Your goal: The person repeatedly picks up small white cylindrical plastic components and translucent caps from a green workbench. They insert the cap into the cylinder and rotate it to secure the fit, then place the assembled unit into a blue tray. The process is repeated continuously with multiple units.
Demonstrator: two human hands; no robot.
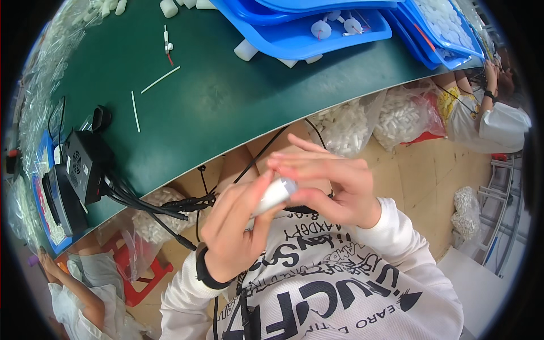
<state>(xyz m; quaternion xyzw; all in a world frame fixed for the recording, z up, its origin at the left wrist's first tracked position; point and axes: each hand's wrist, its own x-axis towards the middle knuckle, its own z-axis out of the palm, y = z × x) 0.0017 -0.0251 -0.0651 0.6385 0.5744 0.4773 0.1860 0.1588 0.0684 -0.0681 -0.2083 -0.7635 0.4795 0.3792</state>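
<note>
Just past the table's near edge, my left hand [238,224] grips a short white plastic cylinder [274,195] between thumb and fingers. A translucent greyish cap or end [288,185] shows on the cylinder's far right side. My right hand [340,184] is closed round that end, its thumb below and its fingers above, with one finger lifted away. Part of the cylinder is hidden by my left fingers.
Blue trays [255,35] at the back hold clear round pieces [321,29]. Thin white sticks [160,80] lie on the green table [215,96]. Black electronics [88,164] trail cables at left. Bags of white pieces [344,127] sit below the edge. Other people work on both sides.
</note>
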